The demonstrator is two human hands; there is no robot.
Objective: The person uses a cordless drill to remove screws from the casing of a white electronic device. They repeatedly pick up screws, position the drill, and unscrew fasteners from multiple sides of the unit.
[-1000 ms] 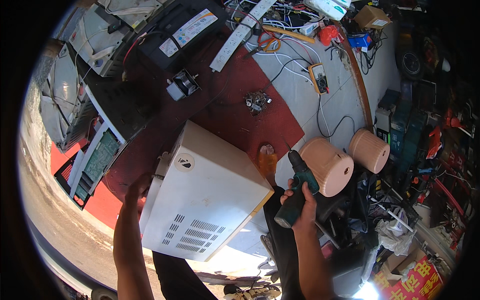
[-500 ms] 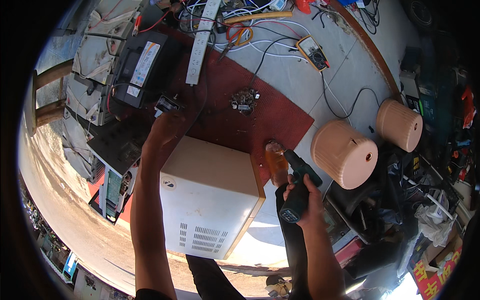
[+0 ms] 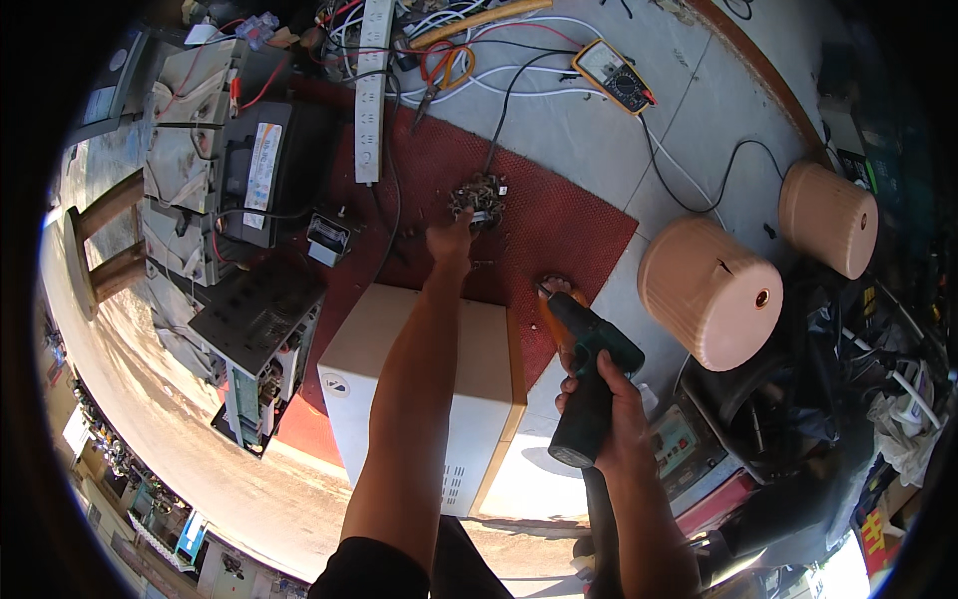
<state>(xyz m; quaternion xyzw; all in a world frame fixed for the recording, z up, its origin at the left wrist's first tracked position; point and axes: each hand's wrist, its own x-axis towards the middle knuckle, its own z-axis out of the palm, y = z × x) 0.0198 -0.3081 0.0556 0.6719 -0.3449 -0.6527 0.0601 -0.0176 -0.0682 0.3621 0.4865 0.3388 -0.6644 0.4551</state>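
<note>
My right hand [image 3: 621, 409] is wrapped around the grip of a dark green cordless drill [image 3: 599, 339], whose nose points up and left. My left hand [image 3: 451, 243] reaches forward over a beige-and-white metal case [image 3: 349, 399]. A finger of it is stretched out to a clump of small metal bits, seemingly screws [image 3: 479, 198], on the dark red mat [image 3: 559, 215]. Whether the fingertips touch any piece is too small to tell. The case has vent slots and stands just in front of me, partly hidden by my left forearm. My foot shows just beyond the drill's nose.
To the left lie a black battery [image 3: 264, 175], a small open box [image 3: 327, 238] and an opened electronic unit [image 3: 254, 384]. A white power strip [image 3: 369, 130], pliers [image 3: 429, 90] and a yellow multimeter [image 3: 614, 78] are farther off. Two tan ribbed cylinders [image 3: 709, 290] stand right.
My left hand has moved right, from the small box by the battery to the clump of metal bits. The right hand still holds the drill in about the same place. The view has shifted slightly.
</note>
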